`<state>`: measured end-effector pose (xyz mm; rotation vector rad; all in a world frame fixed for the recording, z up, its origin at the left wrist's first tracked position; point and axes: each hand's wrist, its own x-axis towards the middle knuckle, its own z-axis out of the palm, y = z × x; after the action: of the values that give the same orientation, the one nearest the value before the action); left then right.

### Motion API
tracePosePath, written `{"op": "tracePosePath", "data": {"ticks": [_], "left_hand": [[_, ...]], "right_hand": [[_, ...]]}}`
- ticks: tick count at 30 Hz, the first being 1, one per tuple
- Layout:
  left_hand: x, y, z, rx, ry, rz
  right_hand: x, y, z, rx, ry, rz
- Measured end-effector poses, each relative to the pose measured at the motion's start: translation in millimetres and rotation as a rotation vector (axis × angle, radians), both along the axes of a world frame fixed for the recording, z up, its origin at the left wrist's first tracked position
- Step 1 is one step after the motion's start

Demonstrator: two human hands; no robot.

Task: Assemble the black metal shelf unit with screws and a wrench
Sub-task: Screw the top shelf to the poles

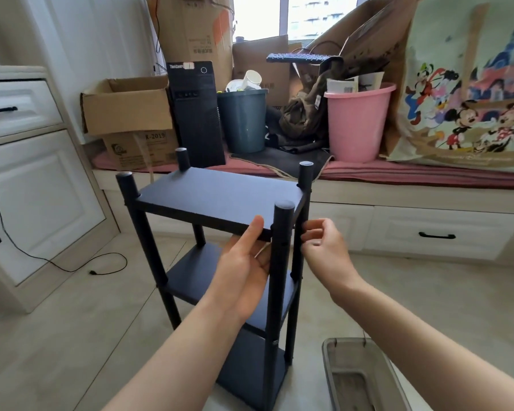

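The black metal shelf unit stands upright on the tiled floor, with three shelves between four round posts. My left hand lies palm-up under the front edge of the top shelf, thumb against that edge, just left of the near right post. My right hand is on the other side of that post, fingers curled at the shelf's right side edge. Whether they pinch a screw or a tool is hidden. No wrench shows.
A grey plastic tray lies on the floor at the lower right. Behind the shelf runs a window bench with cardboard boxes, a computer tower, a dark bin and a pink bucket. A black cable trails across the floor at left.
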<state>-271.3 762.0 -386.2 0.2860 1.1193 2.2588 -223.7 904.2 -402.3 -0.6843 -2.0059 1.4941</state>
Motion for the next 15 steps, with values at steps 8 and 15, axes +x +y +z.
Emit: {"op": "tracePosePath", "data": {"ticks": [8,15], "left_hand": [[11,34,-6,0.047,0.054,-0.045],[13,45,-9,-0.061,0.195,0.022]], "right_hand": [[55,-19,8,0.013,-0.013,0.209],[57,-13,-3,0.290,-0.068,0.173]]}}
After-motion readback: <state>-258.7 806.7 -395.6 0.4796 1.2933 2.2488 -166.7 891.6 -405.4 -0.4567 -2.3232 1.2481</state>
